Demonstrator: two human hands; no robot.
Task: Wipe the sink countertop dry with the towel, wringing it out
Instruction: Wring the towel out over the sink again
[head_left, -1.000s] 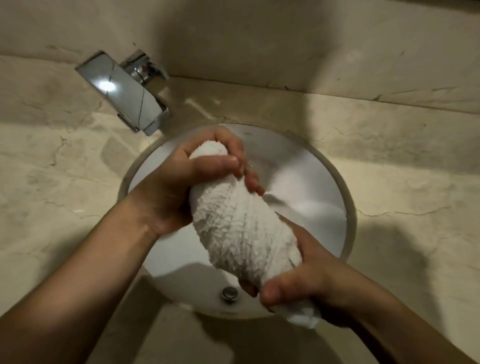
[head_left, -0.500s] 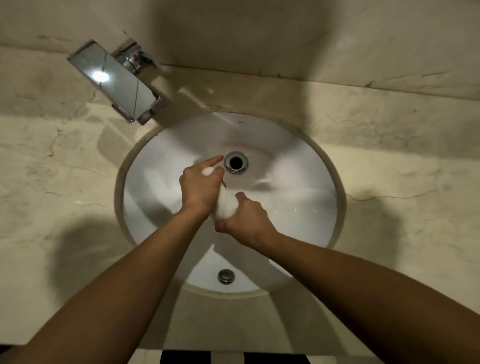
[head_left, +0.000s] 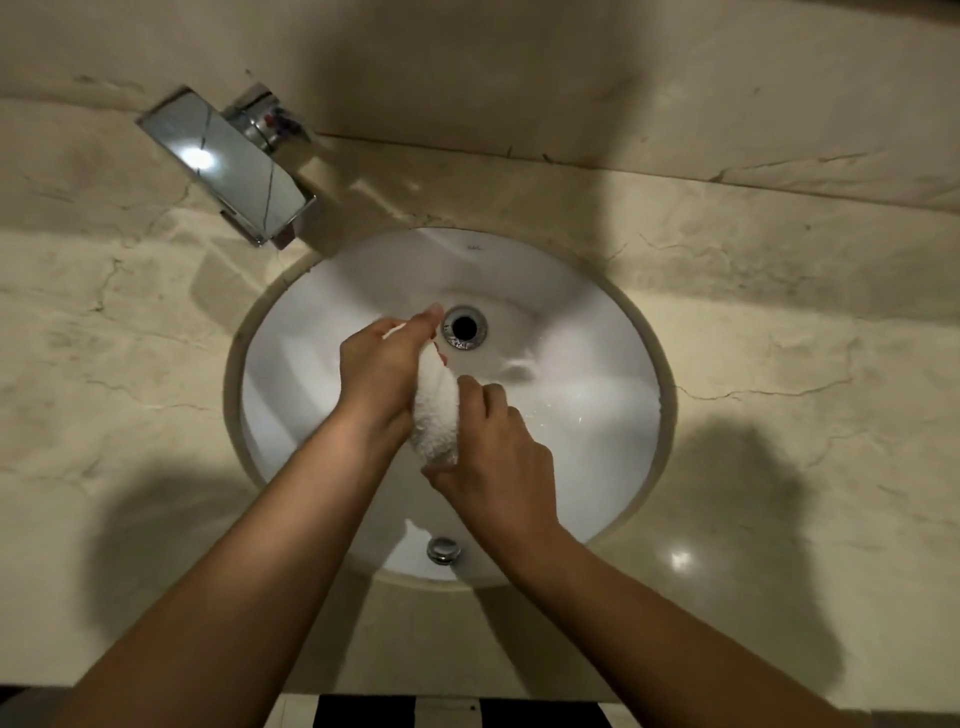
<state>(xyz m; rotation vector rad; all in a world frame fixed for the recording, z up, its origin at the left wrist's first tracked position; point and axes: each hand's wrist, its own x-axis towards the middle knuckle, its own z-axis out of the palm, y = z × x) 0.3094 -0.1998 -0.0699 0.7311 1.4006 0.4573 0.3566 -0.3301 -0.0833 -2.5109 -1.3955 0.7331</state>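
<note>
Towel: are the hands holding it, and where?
Yes. Left hand grips the rolled towel at its far end, right hand its near end, over the sink.

No text, number or sign can be read. A small grey mark, probably a maker's logo, sits on the far inner wall of the white sink (head_left: 597, 322), just below its rim, but it is too small and blurred to make out. The chrome faucet (head_left: 228, 166) carries tiny red and blue dots on its handle, with no lettering visible.
</note>
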